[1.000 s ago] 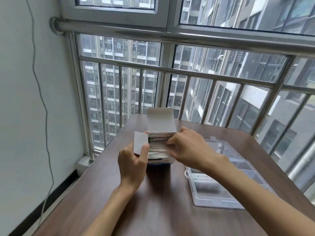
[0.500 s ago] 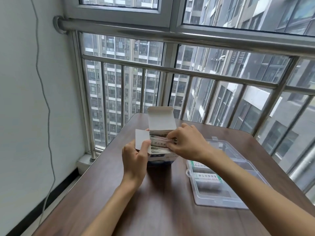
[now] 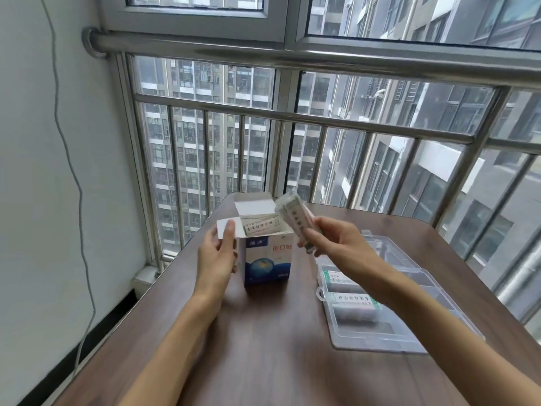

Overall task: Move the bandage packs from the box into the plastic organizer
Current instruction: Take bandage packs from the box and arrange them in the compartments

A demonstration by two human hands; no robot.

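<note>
A blue and white bandage box stands open on the brown table, its flaps up, with more bandage packs showing inside. My left hand holds the box's left side, thumb on the side flap. My right hand grips a bundle of bandage packs lifted clear of the box, just right of its opening. The clear plastic organizer lies open to the right. Two of its near-left compartments hold bandage packs.
The table sits in a corner against a white wall on the left and a steel window railing behind. A grey cable hangs down the wall. The organizer's lid lies open behind it.
My right hand has pulled a bundle of packs up out of the box and moved it to the right. My left hand stays on the box.
</note>
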